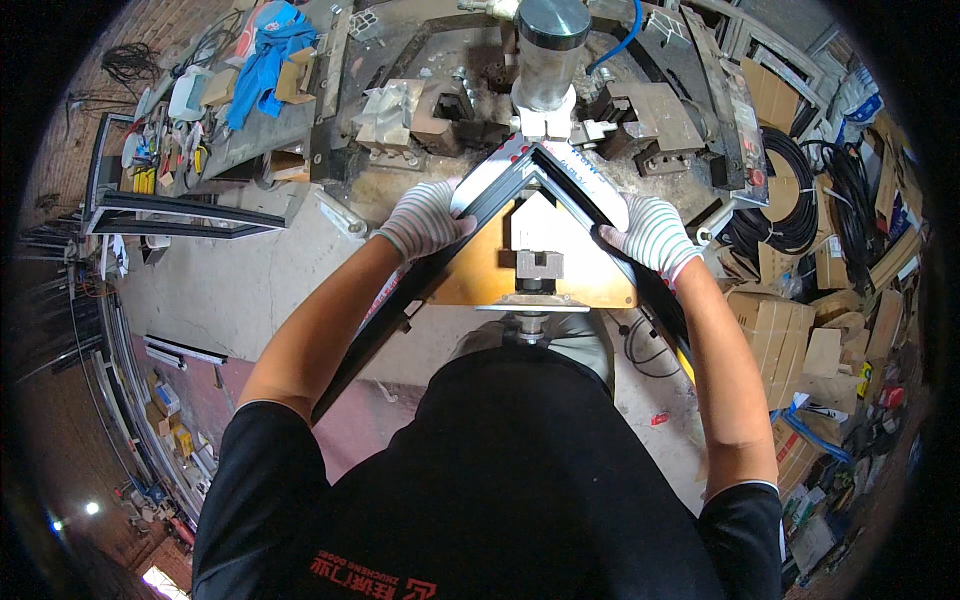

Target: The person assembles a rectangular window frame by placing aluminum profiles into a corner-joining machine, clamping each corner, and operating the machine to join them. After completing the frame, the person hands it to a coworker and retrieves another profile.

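Observation:
A dark metal profile frame (pixel 495 200) with white protective film along its outer edges points its corner away from me, its two sides running back toward my body. My left hand (pixel 428 220), in a white striped glove, is closed round the left side, thumb on the inner edge. My right hand (pixel 655 236), gloved alike, grips the right side. The corner lies at the foot of an upright metal cylinder (pixel 548 75) on a workshop machine. Inside the angle, a pale pointed block (pixel 535 226) stands over a yellowish plate (pixel 470 278).
Heavy metal blocks flank the corner, one on the left (pixel 437 120) and one on the right (pixel 650 118). A dark frame (pixel 180 225) rests at the left near a cluttered bench with a blue cloth (pixel 268 62). Coiled black hose (pixel 790 205) and cardboard boxes (pixel 765 335) crowd the right.

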Demonstrator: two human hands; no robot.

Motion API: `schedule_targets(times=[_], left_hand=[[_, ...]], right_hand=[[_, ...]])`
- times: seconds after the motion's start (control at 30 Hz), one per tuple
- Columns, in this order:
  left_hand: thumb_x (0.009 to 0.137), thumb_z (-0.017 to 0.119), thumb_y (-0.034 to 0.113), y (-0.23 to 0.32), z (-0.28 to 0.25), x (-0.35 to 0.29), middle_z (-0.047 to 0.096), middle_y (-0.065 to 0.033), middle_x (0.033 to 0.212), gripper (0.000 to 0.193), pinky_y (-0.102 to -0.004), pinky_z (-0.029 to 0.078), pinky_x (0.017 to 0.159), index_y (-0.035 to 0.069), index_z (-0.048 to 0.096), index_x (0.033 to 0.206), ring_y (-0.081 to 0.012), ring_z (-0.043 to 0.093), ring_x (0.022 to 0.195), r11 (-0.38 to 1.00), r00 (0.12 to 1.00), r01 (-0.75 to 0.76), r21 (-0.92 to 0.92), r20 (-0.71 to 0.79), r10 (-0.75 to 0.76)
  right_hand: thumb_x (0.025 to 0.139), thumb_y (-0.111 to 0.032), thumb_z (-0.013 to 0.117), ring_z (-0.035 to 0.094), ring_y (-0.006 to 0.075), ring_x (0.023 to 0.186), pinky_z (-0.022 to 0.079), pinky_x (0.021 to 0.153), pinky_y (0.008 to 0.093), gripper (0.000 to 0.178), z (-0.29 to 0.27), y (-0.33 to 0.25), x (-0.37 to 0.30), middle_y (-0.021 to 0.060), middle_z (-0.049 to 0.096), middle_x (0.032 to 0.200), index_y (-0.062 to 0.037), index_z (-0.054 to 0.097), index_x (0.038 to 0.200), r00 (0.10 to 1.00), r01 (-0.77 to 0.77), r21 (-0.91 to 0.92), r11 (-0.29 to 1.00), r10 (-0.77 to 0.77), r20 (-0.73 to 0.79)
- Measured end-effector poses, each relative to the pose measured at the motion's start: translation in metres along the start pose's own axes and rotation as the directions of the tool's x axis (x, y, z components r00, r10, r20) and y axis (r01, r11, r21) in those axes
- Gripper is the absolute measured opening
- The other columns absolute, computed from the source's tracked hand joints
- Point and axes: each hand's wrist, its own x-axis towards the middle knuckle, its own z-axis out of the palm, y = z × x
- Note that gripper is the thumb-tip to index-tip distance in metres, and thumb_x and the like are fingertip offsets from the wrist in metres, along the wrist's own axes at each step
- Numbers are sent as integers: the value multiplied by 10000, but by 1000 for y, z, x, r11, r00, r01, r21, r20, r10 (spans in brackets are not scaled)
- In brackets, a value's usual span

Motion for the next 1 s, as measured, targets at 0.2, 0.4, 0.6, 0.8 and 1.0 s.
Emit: schedule_targets(times=[0.2, 0.4, 0.6, 0.8, 1.0], left_hand=[[855, 816, 280, -7, 3, 0, 748, -222, 1087, 579, -420, 570, 913, 34, 646, 1351, -363, 723, 993, 999, 1000, -15, -38, 12, 15], [794, 838, 326, -31, 13, 11, 737, -271, 1000, 602, -429, 574, 909, -58, 667, 1226, -413, 719, 973, 970, 989, -134, -204, 29, 143], [763, 860, 349, -20, 7, 6, 726, -324, 1059, 676, -448, 568, 940, -96, 655, 1228, -475, 707, 1054, 966, 983, -183, -180, -67, 173], [771, 833, 370, -11, -1, 2, 717, -341, 1062, 644, -480, 564, 936, -86, 655, 1188, -493, 703, 1048, 981, 991, -129, -147, -42, 124], [771, 809, 363, -6, -3, 3, 718, -338, 1030, 638, -495, 569, 914, -94, 646, 1185, -498, 709, 1006, 988, 994, -108, -110, -23, 106]], right_hand=[[864, -509, 723, 710, 477, 866, 561, 822, 514, 563, 0, -2, -4, 297, 727, 896, -3, 738, 1111, 999, -10, 16, 1000, 11, -42], [843, -380, 786, 696, 493, 950, 558, 885, 474, 545, -1, 6, 3, 314, 723, 995, 15, 699, 1206, 996, 88, 238, 967, -90, -1], [813, -381, 776, 721, 446, 915, 574, 875, 458, 533, 2, 9, 9, 263, 748, 1001, -41, 718, 1220, 995, 93, 240, 966, -100, 17], [835, -402, 785, 723, 449, 897, 581, 863, 455, 552, 2, 9, 9, 284, 738, 965, 8, 705, 1196, 997, 60, 252, 966, -68, 23], [835, -403, 788, 727, 447, 917, 582, 867, 462, 537, 1, 6, 9, 270, 747, 976, 6, 712, 1175, 998, 48, 212, 976, -55, 24]])
